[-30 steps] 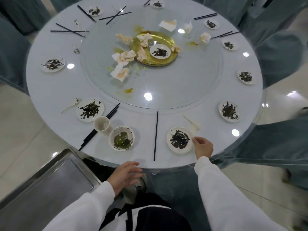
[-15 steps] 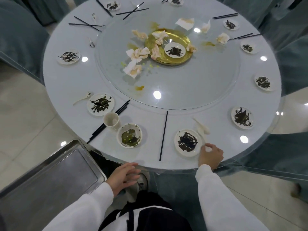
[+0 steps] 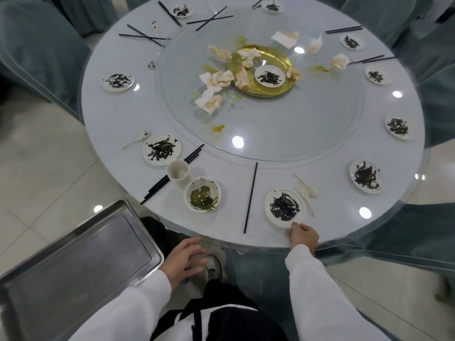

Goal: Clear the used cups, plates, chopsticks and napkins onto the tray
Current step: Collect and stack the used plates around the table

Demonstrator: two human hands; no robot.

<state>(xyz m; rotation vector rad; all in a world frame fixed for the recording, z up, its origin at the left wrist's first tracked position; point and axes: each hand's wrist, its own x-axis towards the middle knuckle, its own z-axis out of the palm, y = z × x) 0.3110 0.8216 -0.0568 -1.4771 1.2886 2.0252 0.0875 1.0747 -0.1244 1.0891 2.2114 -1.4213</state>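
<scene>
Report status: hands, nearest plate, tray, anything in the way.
Right hand fingers at the near rim of the soiled plate; left hand open, idle. Tray holds nothing. White spoon lies beside the plate.

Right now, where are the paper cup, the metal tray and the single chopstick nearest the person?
paper cup [image 3: 178,172]: head view, inner wall.
metal tray [image 3: 81,262]: head view, bare floor.
single chopstick [image 3: 250,197]: head view, mid-shaft.

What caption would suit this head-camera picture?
Right hand touches the near plate on a littered round table; left hand hangs beside the steel tray.

tray [image 3: 73,267] cut off at left edge, right hand [image 3: 302,237] fingertips hidden
</scene>
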